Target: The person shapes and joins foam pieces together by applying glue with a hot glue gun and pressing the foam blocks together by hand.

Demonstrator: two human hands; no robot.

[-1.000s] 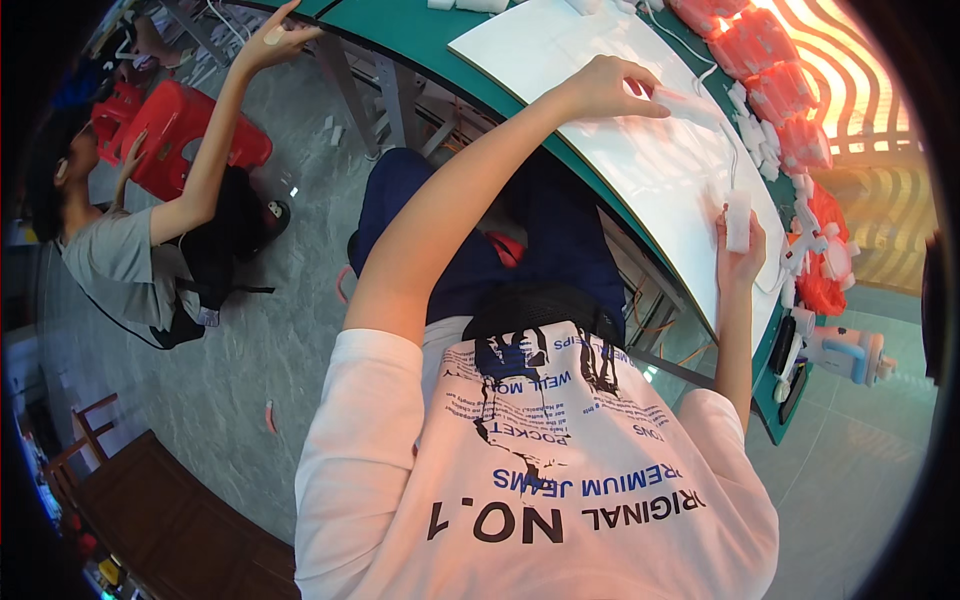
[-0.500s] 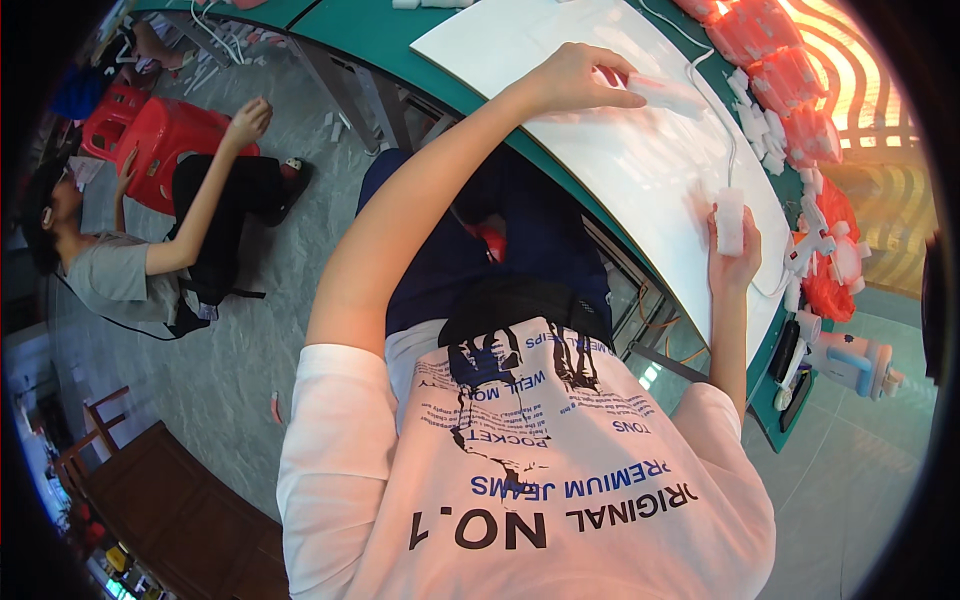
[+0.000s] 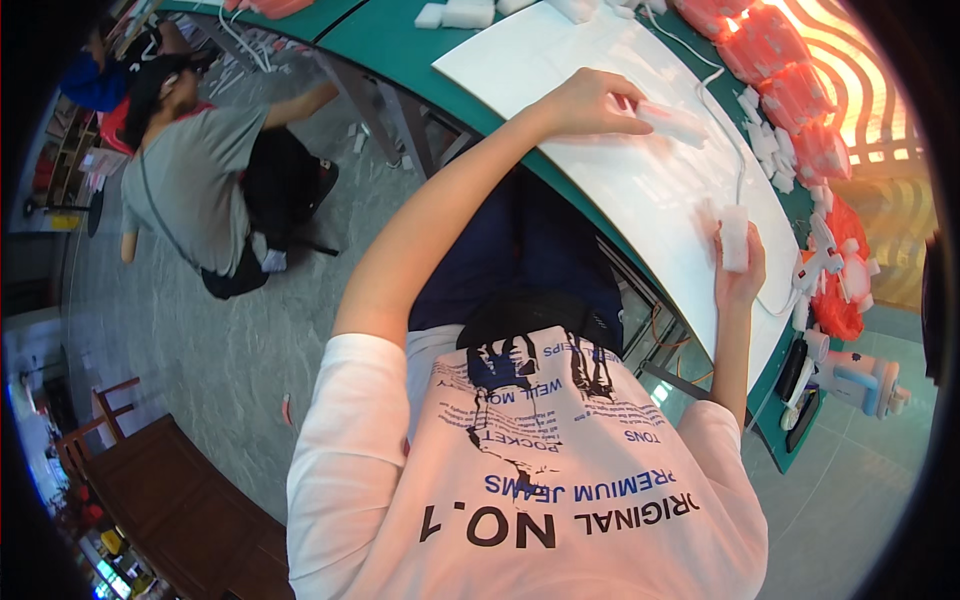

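My left hand [image 3: 592, 103] reaches over the white board [image 3: 600, 60]. Its thumb and fingers pinch the near end of a translucent whitish strip [image 3: 675, 122], perhaps thin foam or plastic film; its far end lies over the board. Closer to the board's right edge, my right hand [image 3: 740, 268] grips a small white block-shaped packet [image 3: 733, 238], which looks like soft foam wrapping and stands up from the fingers. What is inside the packet, if anything, is hidden. A white cable [image 3: 722, 125] runs along the board toward this packet.
Red-wrapped bundles [image 3: 765, 45] and loose white foam pieces [image 3: 770, 150] line the far side of the green table [image 3: 390, 45]. A white corded device [image 3: 820, 255] lies right of the board. A blue bottle [image 3: 860, 382] stands by the table's right end. Another person [image 3: 195, 190] crouches at left.
Both hands keep their holds; the view has shifted slightly. The person at left has turned and leaned toward the table, stretching an arm out, and now hides much of the red stool.
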